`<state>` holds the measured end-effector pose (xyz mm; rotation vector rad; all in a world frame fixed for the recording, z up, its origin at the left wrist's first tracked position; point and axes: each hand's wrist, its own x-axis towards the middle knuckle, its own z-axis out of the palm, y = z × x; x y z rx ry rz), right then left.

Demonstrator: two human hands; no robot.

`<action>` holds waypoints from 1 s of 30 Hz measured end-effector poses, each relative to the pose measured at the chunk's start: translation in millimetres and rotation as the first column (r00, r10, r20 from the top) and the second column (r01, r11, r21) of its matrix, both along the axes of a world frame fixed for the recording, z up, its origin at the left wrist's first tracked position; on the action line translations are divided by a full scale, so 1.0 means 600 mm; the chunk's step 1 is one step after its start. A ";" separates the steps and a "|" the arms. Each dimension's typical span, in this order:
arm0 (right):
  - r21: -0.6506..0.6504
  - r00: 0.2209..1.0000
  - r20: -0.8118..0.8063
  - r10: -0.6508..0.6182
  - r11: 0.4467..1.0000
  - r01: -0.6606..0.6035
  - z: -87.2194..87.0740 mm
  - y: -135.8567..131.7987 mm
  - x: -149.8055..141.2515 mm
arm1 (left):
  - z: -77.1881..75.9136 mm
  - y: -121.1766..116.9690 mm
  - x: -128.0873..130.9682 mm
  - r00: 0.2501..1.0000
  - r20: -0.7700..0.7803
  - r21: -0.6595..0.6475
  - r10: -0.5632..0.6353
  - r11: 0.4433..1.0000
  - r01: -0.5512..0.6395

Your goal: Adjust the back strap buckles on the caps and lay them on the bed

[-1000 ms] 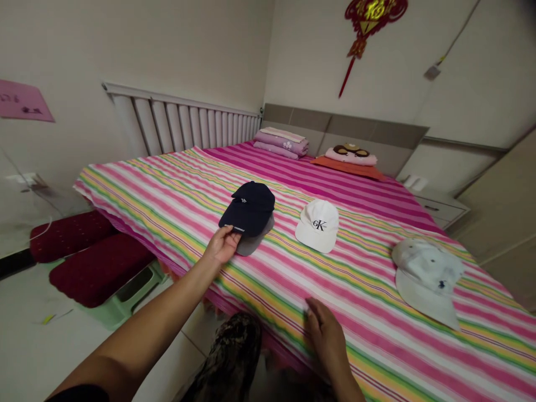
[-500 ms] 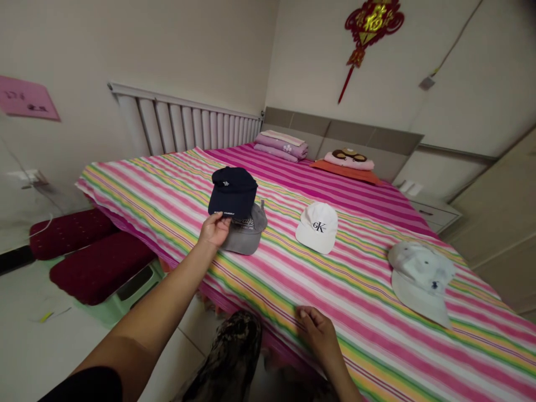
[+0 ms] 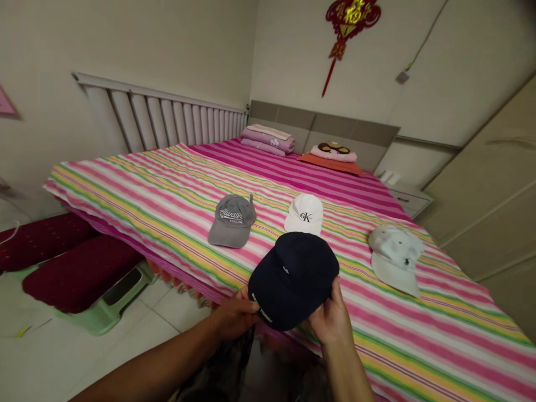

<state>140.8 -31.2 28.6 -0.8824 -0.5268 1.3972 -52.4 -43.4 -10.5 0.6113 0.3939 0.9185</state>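
Note:
A dark navy baseball cap (image 3: 299,273) with small white lettering on its brim is held up over the near edge of the bed. My left hand (image 3: 238,314) pinches the brim, thumb on top. On the cap's other side, my right hand (image 3: 330,315) grips the crown's lower edge, with some fingers hidden beneath it. Behind it a white cap (image 3: 305,212) with black letters lies on the bed, its brim partly covered from view. A grey cap (image 3: 232,220) rests to the left, and a pale cap (image 3: 396,257) with a small dark emblem sits at the right.
A striped sheet (image 3: 146,184) covers the bed. Folded purple bedding (image 3: 268,140) and a pink folded item (image 3: 333,153) lie near the headboard (image 3: 326,128). Dark red padded stools (image 3: 84,268) stand on the floor at left. A white nightstand (image 3: 406,198) is beyond the bed.
The navy cap has come off the grey cap, moving right and toward me in my left hand. My right hand has risen from the bed edge and taken hold of it too.

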 end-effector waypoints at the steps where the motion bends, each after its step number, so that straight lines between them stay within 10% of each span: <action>1: -0.022 1.000 0.001 -0.005 1.000 0.005 -0.003 -0.005 0.005 | -0.004 -0.002 -0.003 0.998 -0.023 -0.002 -0.057 0.998 0.057; 17: -0.014 0.838 0.448 0.311 0.940 -0.341 -0.041 -0.141 0.063 | 0.068 0.044 0.001 0.996 -0.025 0.004 -0.080 0.997 0.080; 30: -0.028 0.805 0.401 0.437 0.884 -0.466 0.042 -0.140 0.041 | 0.069 0.004 0.002 0.869 -0.310 0.076 -0.387 0.900 0.428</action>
